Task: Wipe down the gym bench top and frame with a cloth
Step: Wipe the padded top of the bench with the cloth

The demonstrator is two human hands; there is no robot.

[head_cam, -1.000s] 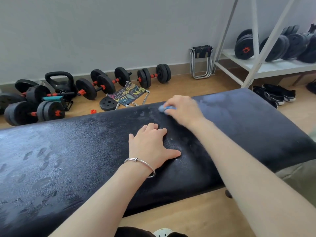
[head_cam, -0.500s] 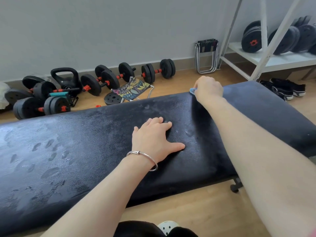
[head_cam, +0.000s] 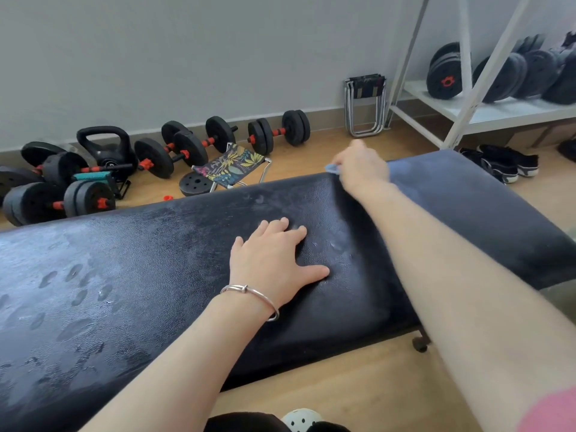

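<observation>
The right hand (head_cam: 363,169) clasps a blue cloth (head_cam: 332,168) against the far edge of the black gym bench (head_cam: 140,275), at one o'clock from the left hand (head_cam: 274,260), which lies flat, fingers spread, on the padded top.

The left hand (head_cam: 274,260) lies flat mid-way along the bench pad (head_cam: 140,275); the right hand (head_cam: 363,171) holds the cloth (head_cam: 332,168) at the pad's far edge. Behind the bench, on the floor: kettlebell (head_cam: 107,148) and dumbbells (head_cam: 280,130) left — shelf (head_cam: 498,115) with weight plates (head_cam: 445,76) right, shoes (head_cam: 505,162) below.
</observation>
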